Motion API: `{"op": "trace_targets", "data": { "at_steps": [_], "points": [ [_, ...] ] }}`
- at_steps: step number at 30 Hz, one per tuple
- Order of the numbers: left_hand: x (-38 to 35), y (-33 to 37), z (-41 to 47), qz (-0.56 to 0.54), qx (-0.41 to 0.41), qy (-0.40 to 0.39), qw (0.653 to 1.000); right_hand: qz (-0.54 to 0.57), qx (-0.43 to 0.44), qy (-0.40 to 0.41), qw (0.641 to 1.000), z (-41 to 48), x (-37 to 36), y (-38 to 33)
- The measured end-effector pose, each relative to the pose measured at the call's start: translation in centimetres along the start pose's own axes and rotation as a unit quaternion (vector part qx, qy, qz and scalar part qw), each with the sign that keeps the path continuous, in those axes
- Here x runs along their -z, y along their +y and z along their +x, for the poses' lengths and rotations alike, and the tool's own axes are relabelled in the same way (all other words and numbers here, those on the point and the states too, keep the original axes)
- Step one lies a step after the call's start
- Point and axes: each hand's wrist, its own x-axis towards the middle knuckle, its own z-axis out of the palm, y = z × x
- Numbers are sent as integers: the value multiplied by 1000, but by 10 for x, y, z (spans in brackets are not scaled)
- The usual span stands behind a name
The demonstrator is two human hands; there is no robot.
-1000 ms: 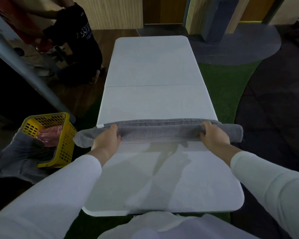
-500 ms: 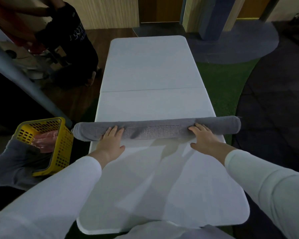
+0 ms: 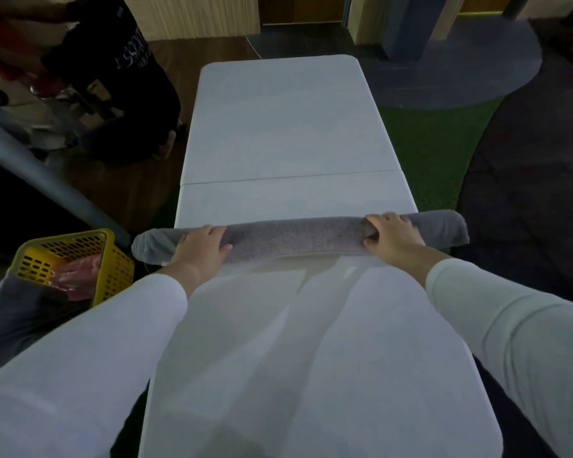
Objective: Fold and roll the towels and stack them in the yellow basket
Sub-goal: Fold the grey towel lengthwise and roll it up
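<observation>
Towel (image 3: 295,238) rolled into a long grey cylinder across the worktop (image 3: 278,127), ends overhanging. Left hand (image 3: 201,247) rests over it, fingers extended; right hand (image 3: 392,238) curls round it. Rolling appears complete; transfer to the yellow basket (image 3: 113,276), off the worktop's left edge, remains.

1. The view comes from a camera worn on the person's head, above and behind the left hand (image 3: 201,246) and right hand (image 3: 391,238).
2. It faces forward and down along the long white rectangular folding table (image 3: 285,127), whose far end lies well beyond the hands.
3. It sits near: the white sleeves (image 3: 80,358) fill the lower corners, and the rolled grey terry towel (image 3: 295,238) under the hands crosses mid-frame.
4. The wide angle reaches the yellow perforated plastic basket (image 3: 113,269), near the left hand on its outer side.
</observation>
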Motion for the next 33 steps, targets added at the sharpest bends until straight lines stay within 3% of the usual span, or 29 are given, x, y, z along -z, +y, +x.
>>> {"op": "trace_targets", "data": {
  "at_steps": [2,17,33],
  "points": [
    [-6,-2,7,11,-9,-46,999,-10,9,-51,999,6,-4,2],
    [-16,-9,8,46,-42,-93,994,-33,57,-106,992,4,-9,13],
    [-64,17,-121,-15,-133,-51,990,-57,220,-139,964,-94,-44,26]
  ]
}}
